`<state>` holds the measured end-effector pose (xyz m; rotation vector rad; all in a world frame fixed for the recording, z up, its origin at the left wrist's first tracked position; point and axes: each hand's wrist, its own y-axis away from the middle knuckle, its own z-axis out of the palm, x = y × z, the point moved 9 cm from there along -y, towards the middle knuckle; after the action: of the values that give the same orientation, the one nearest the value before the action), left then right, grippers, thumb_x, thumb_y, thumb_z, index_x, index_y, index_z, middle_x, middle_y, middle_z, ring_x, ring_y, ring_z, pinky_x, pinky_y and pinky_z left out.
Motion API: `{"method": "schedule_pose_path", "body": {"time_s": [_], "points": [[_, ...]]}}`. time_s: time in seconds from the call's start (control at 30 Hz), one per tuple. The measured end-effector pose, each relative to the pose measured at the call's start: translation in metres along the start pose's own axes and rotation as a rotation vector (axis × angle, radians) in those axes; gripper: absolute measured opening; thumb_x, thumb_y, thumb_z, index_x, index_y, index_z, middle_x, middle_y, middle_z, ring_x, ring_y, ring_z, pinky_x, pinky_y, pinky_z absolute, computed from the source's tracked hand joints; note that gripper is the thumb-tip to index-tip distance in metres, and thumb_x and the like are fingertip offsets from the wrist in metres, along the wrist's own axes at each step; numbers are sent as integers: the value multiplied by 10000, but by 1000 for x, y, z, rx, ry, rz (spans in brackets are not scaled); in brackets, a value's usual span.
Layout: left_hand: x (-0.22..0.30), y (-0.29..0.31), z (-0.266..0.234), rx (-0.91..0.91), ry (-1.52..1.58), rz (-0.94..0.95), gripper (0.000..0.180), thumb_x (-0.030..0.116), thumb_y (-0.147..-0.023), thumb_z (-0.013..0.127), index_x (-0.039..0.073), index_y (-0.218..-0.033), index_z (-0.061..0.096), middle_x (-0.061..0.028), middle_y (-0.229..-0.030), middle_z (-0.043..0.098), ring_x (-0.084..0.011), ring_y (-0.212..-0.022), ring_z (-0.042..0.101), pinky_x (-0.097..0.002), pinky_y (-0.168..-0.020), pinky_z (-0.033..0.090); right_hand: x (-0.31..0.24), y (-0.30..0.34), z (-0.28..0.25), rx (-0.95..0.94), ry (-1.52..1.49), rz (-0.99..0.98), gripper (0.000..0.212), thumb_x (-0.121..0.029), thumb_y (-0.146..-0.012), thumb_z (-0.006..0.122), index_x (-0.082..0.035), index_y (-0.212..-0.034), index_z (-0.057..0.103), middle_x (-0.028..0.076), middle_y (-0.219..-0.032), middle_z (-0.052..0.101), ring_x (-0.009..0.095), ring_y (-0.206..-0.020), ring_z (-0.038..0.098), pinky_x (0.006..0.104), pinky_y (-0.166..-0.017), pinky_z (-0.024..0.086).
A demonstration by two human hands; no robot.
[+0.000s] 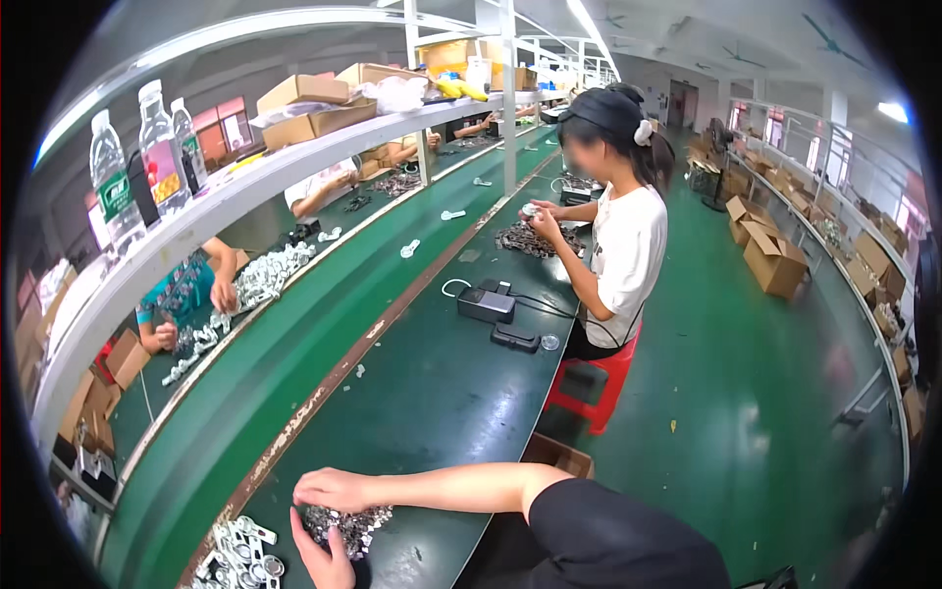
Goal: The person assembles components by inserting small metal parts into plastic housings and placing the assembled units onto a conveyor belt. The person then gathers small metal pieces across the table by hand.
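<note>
Working a heap of small metal parts (pixel 348 525) at the near end of the dark green bench (pixel 442 393), heap lying just right of the conveyor belt (pixel 265 383).

Right hand (pixel 334 488) lying palm down over the far edge of the heap, fingers curled onto the parts; hard to tell if pinching anything. Left hand (pixel 319 560) coming in from the bottom edge, spread wide with the palm showing, touching the near side of the heap, gripping nothing.

Judging the step as sorting or raking parts between both hands. Doing it well probably meaning:
- cupping the left hand low against the bench, stopping pieces sliding off the near edge
- sweeping with right fingertips in small batches, not dragging the whole heap
- keeping the heap apart from the white-and-silver pieces (pixel 235 555) lying just to the left at the belt edge

Packages and labels:
- clear water bottles (pixel 162 147) standing upright on the upper shelf (pixel 245 196) at left, one showing a green label, one a red and yellow label
- brown cardboard boxes (pixel 314 108) sitting further along the same shelf, flaps partly open
- more brown cartons (pixel 775 260) lining the floor by the right-hand wall
- small open cartons (pixel 118 358) sitting low at far left

Co-worker in a white top (pixel 628 245) sitting on a red stool (pixel 599 378) further up the bench, handling another heap.
</note>
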<state>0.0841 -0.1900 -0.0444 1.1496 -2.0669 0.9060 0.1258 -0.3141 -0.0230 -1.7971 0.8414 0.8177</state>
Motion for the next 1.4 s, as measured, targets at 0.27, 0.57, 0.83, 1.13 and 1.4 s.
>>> {"method": "schedule_pose_path", "body": {"time_s": [0.27,0.57,0.83,1.13,1.4], "points": [[-64,52,-59,278,405,-112,513,10,-951,460,-24,-1440,312,-219,-1470,369,-294,-1396,339,-396,-1155,234,51,-37,-33,524,-160,8,176,-110,-899,534,-44,-807,669,55,-815,654,163,-778,616,291,-711,498],[-3,32,-97,548,46,114,302,13,-799,651,0,-1097,608,-166,-1016,622,-322,-956,612,-367,-862,485,83,7,-97,577,-113,303,386,-276,-1006,483,-77,-681,540,-55,-590,419,42,-529,351,225,-482,260],[-11,66,-108,545,-263,64,291,-22,-723,658,43,-1006,644,-139,-1018,597,-319,-963,580,-406,-860,479,88,-16,-42,447,-89,301,324,-261,-988,549,-37,-759,595,-19,-667,530,76,-656,480,244,-597,387],[-66,69,-189,852,-705,-283,622,258,-830,659,15,-1354,431,-279,-1395,333,-452,-1305,302,-550,-1074,235,99,1,-73,512,-212,364,358,-275,-1031,460,-104,-717,477,-97,-577,294,-6,-490,241,201,-430,174],[-163,46,-337,703,-694,-852,632,601,-861,548,277,-1400,478,-224,-1540,241,-484,-1414,177,-632,-1122,144,101,-8,-74,519,-315,348,349,-278,-1030,464,-106,-726,477,-99,-573,289,-6,-486,225,196,-427,168]]}}
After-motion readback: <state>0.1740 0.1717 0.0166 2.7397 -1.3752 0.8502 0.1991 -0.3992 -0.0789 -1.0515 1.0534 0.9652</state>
